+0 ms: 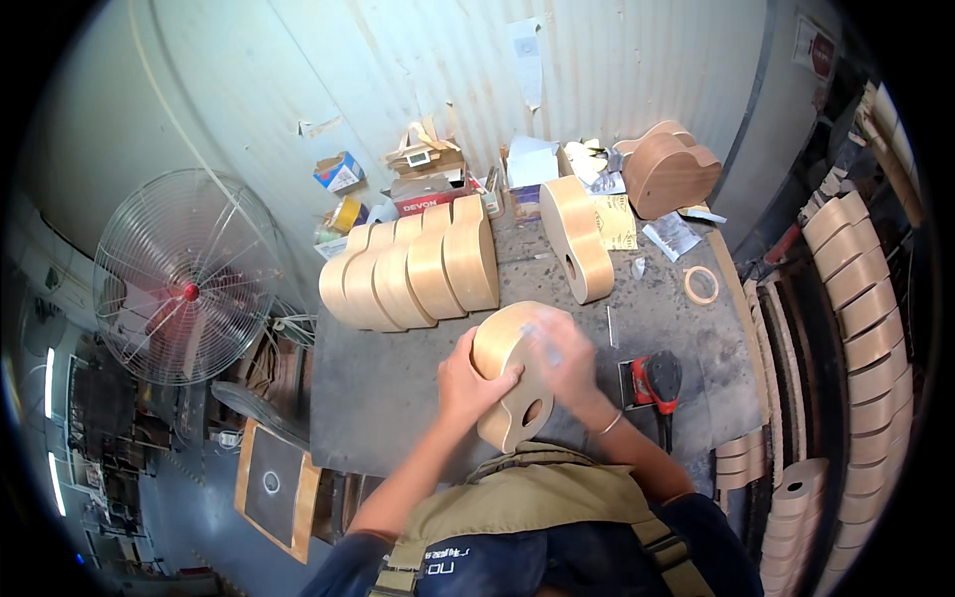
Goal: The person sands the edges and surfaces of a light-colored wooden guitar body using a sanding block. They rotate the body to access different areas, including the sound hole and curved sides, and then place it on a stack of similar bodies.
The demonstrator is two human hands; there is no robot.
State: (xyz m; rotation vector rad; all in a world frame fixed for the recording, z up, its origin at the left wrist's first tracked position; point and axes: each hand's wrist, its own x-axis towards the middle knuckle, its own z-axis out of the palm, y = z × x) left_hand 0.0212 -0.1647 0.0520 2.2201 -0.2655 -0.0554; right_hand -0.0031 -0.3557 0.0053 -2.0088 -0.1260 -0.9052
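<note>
A small pale wooden instrument body [496, 343], shaped like a ukulele's with a round sound hole, stands tilted at the table's near edge, close to my apron. My left hand [472, 382] grips its left side, the thumb lying across the edge of the face. Over the upper part of the face is my right hand [565, 360], smeared by motion. Something pale and bluish shows at its fingers, too blurred to name. Beyond, a similar body [577, 234] lies on the table, and a row of several more [430, 269] stands at the back left.
A red and black power sander [657, 379] rests right of my right hand on the dark table [373, 393]. Tape roll [701, 286], boxes [428, 189] and darker bodies [671, 174] lie farther back. A large fan [189, 289] stands left; stacked bodies [860, 298] line the right.
</note>
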